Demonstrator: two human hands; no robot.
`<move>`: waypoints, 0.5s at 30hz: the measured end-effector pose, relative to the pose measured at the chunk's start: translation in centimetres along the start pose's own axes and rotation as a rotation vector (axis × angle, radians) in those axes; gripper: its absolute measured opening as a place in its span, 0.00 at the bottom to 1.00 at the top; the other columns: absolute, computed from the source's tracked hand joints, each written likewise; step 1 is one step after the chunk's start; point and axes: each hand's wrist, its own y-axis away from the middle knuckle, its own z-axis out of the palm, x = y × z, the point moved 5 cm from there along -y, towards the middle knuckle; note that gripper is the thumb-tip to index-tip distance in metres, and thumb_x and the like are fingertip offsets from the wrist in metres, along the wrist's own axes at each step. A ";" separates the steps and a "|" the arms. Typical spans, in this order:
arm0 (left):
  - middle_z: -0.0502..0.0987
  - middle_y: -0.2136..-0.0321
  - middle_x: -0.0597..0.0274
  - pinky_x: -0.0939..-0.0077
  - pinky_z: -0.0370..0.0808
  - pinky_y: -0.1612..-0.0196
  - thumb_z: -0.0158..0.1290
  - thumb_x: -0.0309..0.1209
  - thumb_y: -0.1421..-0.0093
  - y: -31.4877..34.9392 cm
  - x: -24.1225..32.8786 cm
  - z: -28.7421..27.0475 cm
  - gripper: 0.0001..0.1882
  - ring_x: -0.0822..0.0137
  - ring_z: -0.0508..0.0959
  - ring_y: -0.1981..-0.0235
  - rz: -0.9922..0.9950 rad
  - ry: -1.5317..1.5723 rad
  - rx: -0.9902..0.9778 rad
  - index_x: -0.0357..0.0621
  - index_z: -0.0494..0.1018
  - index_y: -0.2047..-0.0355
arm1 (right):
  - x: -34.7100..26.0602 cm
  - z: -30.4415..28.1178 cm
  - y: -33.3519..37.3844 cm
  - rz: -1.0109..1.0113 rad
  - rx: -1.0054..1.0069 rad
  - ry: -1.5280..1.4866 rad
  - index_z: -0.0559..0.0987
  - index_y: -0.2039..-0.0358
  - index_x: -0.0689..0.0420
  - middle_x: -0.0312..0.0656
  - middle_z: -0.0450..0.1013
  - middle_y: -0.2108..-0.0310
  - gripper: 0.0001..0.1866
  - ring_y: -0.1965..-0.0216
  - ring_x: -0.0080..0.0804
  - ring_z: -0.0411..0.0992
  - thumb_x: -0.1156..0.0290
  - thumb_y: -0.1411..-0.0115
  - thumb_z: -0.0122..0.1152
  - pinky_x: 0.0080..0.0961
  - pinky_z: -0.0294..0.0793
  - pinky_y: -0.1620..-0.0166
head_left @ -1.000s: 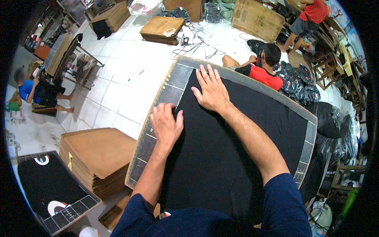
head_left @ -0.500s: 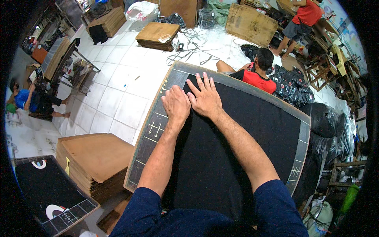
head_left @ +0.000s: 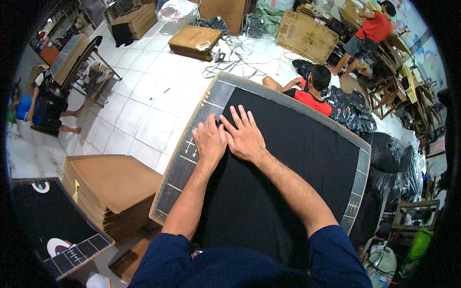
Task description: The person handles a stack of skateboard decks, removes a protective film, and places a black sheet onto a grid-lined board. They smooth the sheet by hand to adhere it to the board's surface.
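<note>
A black cloth (head_left: 297,163) lies spread over a large flat board (head_left: 218,91) with a worn rim and white-and-yellow markings down its side. My right hand (head_left: 245,138) rests flat on the cloth near its far left corner, fingers spread and nothing held. Close beside it, my left hand (head_left: 210,143) is closed at the cloth's left edge, its fingers bent and seemingly pinching the fabric. The fingertips are partly hidden, and the two hands touch or nearly touch at the thumbs.
Left of the board stands a stack of brown boards (head_left: 113,185), beside another printed black panel (head_left: 43,216). A person in red (head_left: 312,98) sits just beyond the far edge. Black plastic-wrapped bundles (head_left: 353,108) lie at right. Loose straps (head_left: 235,60) cover the floor behind.
Both hands have slid toward me along the cloth's left edge. My left fingers have loosened slightly from a tighter fist. The right hand stays flat and spread.
</note>
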 end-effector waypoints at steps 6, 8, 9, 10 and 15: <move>0.83 0.53 0.49 0.50 0.66 0.48 0.57 0.35 0.33 8.0 -2.7 -5.1 0.24 0.50 0.77 0.51 -0.040 0.024 -0.043 0.39 0.71 0.39 | -6.8 -0.7 4.0 -0.043 -0.111 -0.003 0.67 0.26 0.48 0.55 0.54 0.23 0.31 0.21 0.57 0.48 0.54 0.26 0.49 0.59 0.46 0.23; 0.82 0.55 0.50 0.50 0.66 0.48 0.58 0.34 0.33 10.5 -3.5 -6.5 0.25 0.50 0.77 0.52 -0.042 0.042 -0.050 0.41 0.70 0.38 | -9.1 -1.0 5.5 -0.063 -0.114 -0.021 0.66 0.26 0.48 0.54 0.53 0.23 0.31 0.21 0.57 0.47 0.54 0.26 0.49 0.59 0.45 0.23; 0.81 0.56 0.51 0.51 0.66 0.48 0.58 0.33 0.33 11.6 -3.9 -7.1 0.25 0.50 0.76 0.52 -0.042 0.045 -0.050 0.42 0.70 0.38 | -10.1 -1.0 6.2 -0.066 -0.140 -0.021 0.66 0.26 0.48 0.54 0.53 0.22 0.31 0.21 0.57 0.47 0.54 0.26 0.49 0.59 0.44 0.22; 0.81 0.54 0.51 0.50 0.66 0.47 0.58 0.33 0.34 12.7 -4.3 -7.8 0.25 0.50 0.76 0.52 -0.029 0.054 -0.042 0.42 0.70 0.38 | -11.1 -1.1 6.9 -0.083 -0.151 -0.010 0.65 0.25 0.47 0.53 0.52 0.22 0.31 0.21 0.57 0.46 0.54 0.26 0.49 0.58 0.43 0.22; 0.80 0.52 0.51 0.50 0.66 0.47 0.58 0.33 0.34 17.8 -6.0 -10.7 0.26 0.50 0.75 0.52 -0.023 0.080 -0.026 0.41 0.69 0.37 | -15.7 -1.7 9.8 -0.108 -0.208 -0.019 0.64 0.25 0.47 0.54 0.51 0.22 0.31 0.20 0.57 0.44 0.54 0.26 0.48 0.59 0.41 0.22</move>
